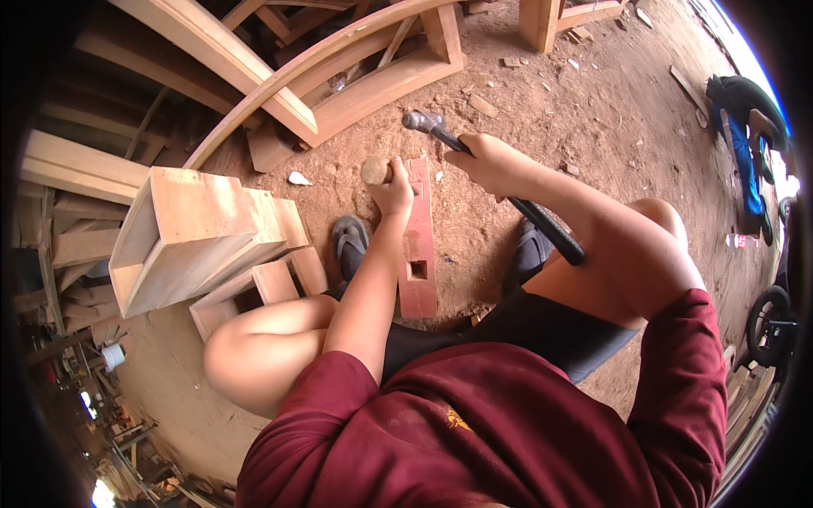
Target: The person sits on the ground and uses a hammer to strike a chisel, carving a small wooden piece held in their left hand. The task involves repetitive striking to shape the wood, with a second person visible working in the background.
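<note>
A maroon shirt (474,423) lies nearest the camera, with black shorts (584,339) and bent knees beyond it. Between the knees, the reddish beam (419,237) lies lengthwise on the dirt floor (474,220), its near end close to the shorts; this placing probably lets the person work straight down on it. A square hole (417,270) opens toward its near end, and another cut shows at the far end, partly covered by the left grip (394,190).

That grip is closed around a round-ended wooden handle (375,170), seen nearly end-on, perhaps so its top stays free. Whatever is below the handle is hidden, and I cannot tell whether it touches the beam. The right grip (487,165) is wrapped around the shaft of a hammer (546,227), near its head, which likely gives control over weight. The head hangs beyond the beam's far end, apart from the handle.

The left shoe (350,241) and right shoe (527,250) stand on either side of the beam, likely for a steady crouch. Pale wooden pieces (216,203) stand at left; past them leans a curved frame (364,93). A wheel (769,326) shows far right.
</note>
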Demonstrator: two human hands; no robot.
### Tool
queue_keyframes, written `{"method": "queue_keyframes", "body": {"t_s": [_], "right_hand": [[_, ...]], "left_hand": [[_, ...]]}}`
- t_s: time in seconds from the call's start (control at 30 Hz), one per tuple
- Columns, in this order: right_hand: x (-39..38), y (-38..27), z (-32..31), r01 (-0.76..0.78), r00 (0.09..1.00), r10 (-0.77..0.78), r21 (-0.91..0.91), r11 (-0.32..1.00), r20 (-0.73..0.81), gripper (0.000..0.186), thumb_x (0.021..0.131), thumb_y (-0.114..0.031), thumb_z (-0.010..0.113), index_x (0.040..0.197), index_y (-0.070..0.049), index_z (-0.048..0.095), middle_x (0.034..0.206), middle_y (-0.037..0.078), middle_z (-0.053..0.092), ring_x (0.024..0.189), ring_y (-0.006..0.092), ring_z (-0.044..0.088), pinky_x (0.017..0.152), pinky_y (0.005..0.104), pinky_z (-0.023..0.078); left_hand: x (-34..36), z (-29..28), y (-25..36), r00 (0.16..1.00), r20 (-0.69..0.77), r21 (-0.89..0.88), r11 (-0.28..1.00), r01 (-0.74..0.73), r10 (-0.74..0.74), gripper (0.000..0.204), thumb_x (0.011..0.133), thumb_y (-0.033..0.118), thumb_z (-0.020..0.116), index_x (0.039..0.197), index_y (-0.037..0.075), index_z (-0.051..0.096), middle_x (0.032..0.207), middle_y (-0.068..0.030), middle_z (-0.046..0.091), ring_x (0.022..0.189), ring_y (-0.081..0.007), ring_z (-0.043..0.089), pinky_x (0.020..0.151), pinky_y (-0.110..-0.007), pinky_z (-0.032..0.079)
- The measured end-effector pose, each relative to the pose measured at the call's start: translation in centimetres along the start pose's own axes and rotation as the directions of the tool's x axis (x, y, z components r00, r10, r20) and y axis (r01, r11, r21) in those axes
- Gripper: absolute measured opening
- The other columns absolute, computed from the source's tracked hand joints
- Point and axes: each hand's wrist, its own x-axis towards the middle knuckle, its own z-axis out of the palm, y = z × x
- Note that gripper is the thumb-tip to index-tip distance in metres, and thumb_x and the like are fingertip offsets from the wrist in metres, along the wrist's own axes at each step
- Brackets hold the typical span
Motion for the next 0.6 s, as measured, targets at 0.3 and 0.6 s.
{"method": "queue_keyframes", "body": {"t_s": [0.3, 0.6], "right_hand": [[-0.8, -1.9, -1.8, -0.039, 0.998, 0.034, 0.108, 0.993, 0.045, 0.039, 0.099, -0.034, 0.052, 0.103, 0.004, 0.055, 0.07, 0.011, 0.056, 0.055, 0.0208, 0.059, 0.045, 0.0357, 0.051], [-0.9, -2.8, -1.8, 0.027, 0.999, -0.028, 0.084, 0.996, 0.017, 0.035, 0.101, -0.033, 0.051, 0.095, 0.001, 0.053, 0.062, 0.004, 0.05, 0.049, 0.0142, 0.051, 0.044, 0.0342, 0.045]], "left_hand": [[0.2, 1.2, 1.5, 0.997, 0.052, -0.122, 0.991, -0.047, 0.053, 0.02, 0.091, 0.007, 0.059, 0.072, 0.004, 0.054, 0.067, -0.0016, 0.059, 0.055, -0.0102, 0.057, 0.047, -0.028, 0.042], [0.4, 1.6, 0.4, 0.999, 0.037, -0.124, 0.992, -0.006, 0.011, 0.015, 0.091, 0.009, 0.061, 0.078, 0.002, 0.059, 0.069, -0.0032, 0.062, 0.059, -0.0126, 0.06, 0.051, -0.029, 0.045]]}}
